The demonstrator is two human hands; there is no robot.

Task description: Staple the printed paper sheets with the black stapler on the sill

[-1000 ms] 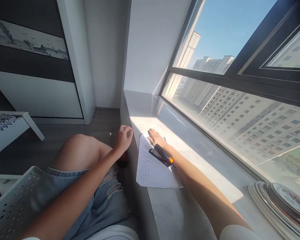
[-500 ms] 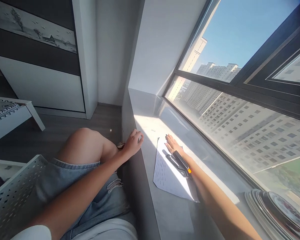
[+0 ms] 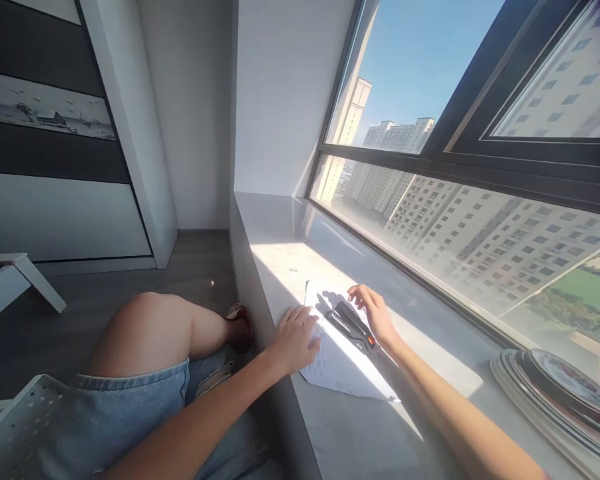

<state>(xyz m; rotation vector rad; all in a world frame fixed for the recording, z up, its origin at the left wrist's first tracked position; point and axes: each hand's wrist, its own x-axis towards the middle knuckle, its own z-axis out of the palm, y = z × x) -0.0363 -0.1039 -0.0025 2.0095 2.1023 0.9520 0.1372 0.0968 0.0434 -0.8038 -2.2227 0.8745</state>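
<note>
White paper sheets with writing lie on the sunlit window sill. A black stapler with an orange spot at one end rests on top of them. My left hand is over the paper's left edge, its fingers spread and holding nothing. Just right of the stapler, my right hand is raised a little, fingers loosely curved and apart, with nothing in them. A small pale strip, perhaps staples, lies on the sill beyond the paper.
Stacked plates stand at the sill's right end, beside the window. Below the sill on the left are my bare knee, a white perforated chair and the corner of a white table.
My left hand has moved from beside the sill's edge onto the paper. My right hand has lifted off the paper's far end and shifted right. The camera view has turned slightly.
</note>
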